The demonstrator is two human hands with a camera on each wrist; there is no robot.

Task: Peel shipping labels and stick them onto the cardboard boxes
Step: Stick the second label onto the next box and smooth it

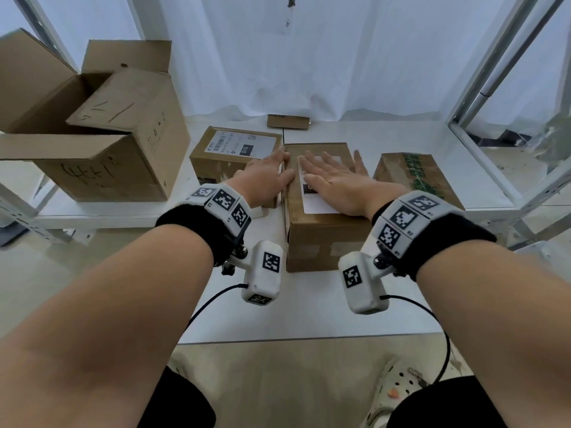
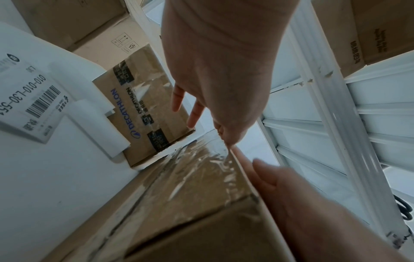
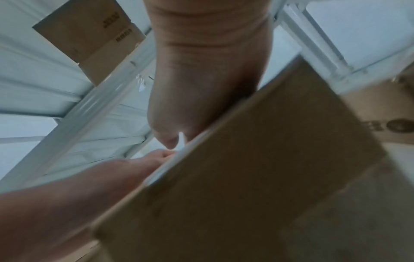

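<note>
Label [image 1: 312, 202] lies on top of the middle box [image 1: 321, 236], mostly covered by your right hand [image 1: 335, 180], which rests flat on it with fingers straight and spread, holding nothing. Only the label's near white strip shows behind the heel of that palm, with a little more between your index finger and thumb. Your left hand [image 1: 265, 177] rests against the middle box's left edge, its fingers [image 1: 282, 156] straight and laid along the top corner; in the left wrist view they reach down between that box and the labelled box [image 1: 234, 156] just to their left. The labelled box carries its own white label [image 1: 238, 143] with a barcode and the number 010. Beyond your right little finger, a box with green print [image 1: 417, 177] stands just apart from the middle box. Well to the left of your left hand, a large open box [image 1: 102, 140] sits with its flaps raised. Past both sets of fingertips, a small cardboard piece [image 1: 288, 121] lies at the foot of a white curtain [image 1: 309, 57]. All boxes stand on a white table [image 1: 309, 304].
</note>
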